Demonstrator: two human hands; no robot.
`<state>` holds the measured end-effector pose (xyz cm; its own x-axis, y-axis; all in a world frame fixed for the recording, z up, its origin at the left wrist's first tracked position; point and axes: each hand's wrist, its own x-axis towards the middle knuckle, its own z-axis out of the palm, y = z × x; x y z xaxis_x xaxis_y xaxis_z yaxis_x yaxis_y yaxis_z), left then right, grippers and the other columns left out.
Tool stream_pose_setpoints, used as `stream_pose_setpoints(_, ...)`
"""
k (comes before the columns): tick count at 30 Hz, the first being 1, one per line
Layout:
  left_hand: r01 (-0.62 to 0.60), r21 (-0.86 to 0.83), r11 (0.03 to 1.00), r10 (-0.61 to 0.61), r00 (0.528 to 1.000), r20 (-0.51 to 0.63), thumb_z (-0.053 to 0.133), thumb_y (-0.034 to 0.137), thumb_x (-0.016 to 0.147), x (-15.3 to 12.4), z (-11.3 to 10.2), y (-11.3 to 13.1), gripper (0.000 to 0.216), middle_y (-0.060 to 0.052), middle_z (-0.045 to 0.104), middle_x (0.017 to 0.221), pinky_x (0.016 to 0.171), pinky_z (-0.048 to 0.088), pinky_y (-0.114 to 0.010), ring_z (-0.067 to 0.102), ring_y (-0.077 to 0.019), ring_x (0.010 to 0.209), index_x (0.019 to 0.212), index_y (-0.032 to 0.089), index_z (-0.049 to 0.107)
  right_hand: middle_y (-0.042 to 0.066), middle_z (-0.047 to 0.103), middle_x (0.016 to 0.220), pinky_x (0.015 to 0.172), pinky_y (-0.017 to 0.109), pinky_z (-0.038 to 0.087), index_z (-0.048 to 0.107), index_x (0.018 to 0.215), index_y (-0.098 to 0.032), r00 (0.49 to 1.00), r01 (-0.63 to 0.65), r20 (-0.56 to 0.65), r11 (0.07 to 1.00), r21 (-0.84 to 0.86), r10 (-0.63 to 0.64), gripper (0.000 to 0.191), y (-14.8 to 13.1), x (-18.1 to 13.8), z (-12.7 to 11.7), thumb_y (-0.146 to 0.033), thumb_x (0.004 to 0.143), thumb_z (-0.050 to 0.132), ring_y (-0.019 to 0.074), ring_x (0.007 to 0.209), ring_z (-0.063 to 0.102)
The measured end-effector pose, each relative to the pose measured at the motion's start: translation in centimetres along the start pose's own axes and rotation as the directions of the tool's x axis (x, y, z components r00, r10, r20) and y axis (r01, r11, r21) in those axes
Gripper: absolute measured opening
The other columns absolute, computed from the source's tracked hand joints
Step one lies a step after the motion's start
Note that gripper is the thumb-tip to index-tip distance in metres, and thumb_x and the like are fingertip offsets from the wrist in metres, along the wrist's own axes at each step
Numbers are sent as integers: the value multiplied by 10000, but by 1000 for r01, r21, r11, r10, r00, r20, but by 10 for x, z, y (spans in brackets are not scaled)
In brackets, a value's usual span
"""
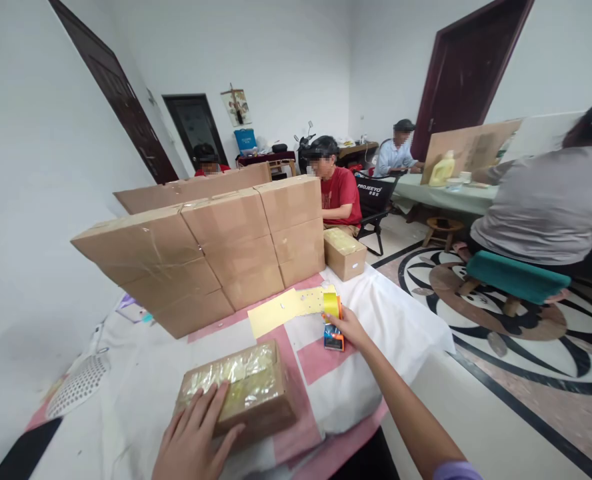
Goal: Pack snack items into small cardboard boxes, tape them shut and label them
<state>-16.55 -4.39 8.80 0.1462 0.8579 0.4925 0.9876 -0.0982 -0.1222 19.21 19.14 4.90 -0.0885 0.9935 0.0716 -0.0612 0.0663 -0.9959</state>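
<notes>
My left hand (pixel 193 437) lies flat with its fingers spread on the near end of a small cardboard box (pixel 246 390) whose top is covered in yellowish tape. My right hand (pixel 349 327) reaches out to the right and grips a tape dispenser (pixel 333 320) with a yellow roll and an orange-and-blue body, standing on the white cloth (pixel 386 313). A yellow paper sheet (pixel 286 308) lies just behind the dispenser.
A wall of stacked large cardboard boxes (pixel 211 257) stands across the back of the table, with a smaller taped box (pixel 345 252) at its right end. Several other people sit beyond and to the right. A white perforated object (pixel 79 385) lies at the left.
</notes>
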Motion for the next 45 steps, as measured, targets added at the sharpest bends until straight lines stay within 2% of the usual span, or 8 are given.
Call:
stream_pose_setpoints(5,208,-36,977,-207,977,47,544,562,915,10,-21,28,497,-89,710,1271,961,419,-557,642,-339,1160,1344,336,653,134,767,973,847,413,573,662,1010,-155,996,84,-43,996,35,-82,612,-16,-46,7,-698,735,730,299,940,734)
stream_pose_setpoints(9,120,-346,930,-146,988,-50,573,539,920,20,-34,90,382,-114,692,1140,911,500,-459,647,-301,1074,1149,303,768,116,751,959,797,393,584,668,1032,-173,987,162,-20,981,109,-161,546,-33,-116,23,-689,860,618,270,879,725)
stream_pose_setpoints(13,173,-752,636,-86,984,154,553,525,947,28,-34,167,365,-104,667,1090,929,543,-388,655,-262,1049,1016,273,808,82,692,857,704,359,561,689,910,-194,957,289,-32,957,-12,-289,581,-48,-176,36,-689,978,392,232,753,657)
stream_pose_setpoints(17,277,-894,352,-117,961,252,516,575,952,26,-35,203,497,-91,639,891,840,555,-336,655,-236,895,727,221,783,49,603,706,755,393,530,602,737,-218,829,560,102,814,-154,-550,536,-54,-188,32,-514,1052,285,216,682,583)
stream_pose_setpoints(22,322,-911,260,-133,946,296,526,615,934,10,-38,206,521,-79,640,805,738,525,-296,639,-222,805,650,211,693,46,573,627,804,468,504,543,671,-237,670,715,-2,646,-267,-742,508,-52,-164,17,-459,1050,287,231,638,567)
stream_pose_setpoints(30,522,-838,157,-140,852,505,469,739,907,-15,-15,224,577,-28,630,549,581,432,-279,581,-186,537,704,214,596,10,527,595,580,323,467,556,693,-226,860,308,-414,950,-46,-298,574,-47,-180,32,-692,983,390,184,579,505)
stream_pose_setpoints(38,525,-846,94,-34,851,524,488,715,913,-24,-10,230,571,-59,672,579,602,441,-275,597,-190,566,697,203,621,90,719,989,833,343,568,697,958,-220,798,88,-603,991,97,-12,543,-39,-195,28,-733,892,533,264,998,666)
stream_pose_setpoints(45,545,-838,-30,-59,836,546,581,767,830,-33,-7,232,617,-44,639,550,550,399,-239,564,-156,535,688,171,654,72,718,945,825,321,564,703,876,-215,785,20,-612,983,181,96,609,-53,-209,29,-803,801,565,258,979,669)
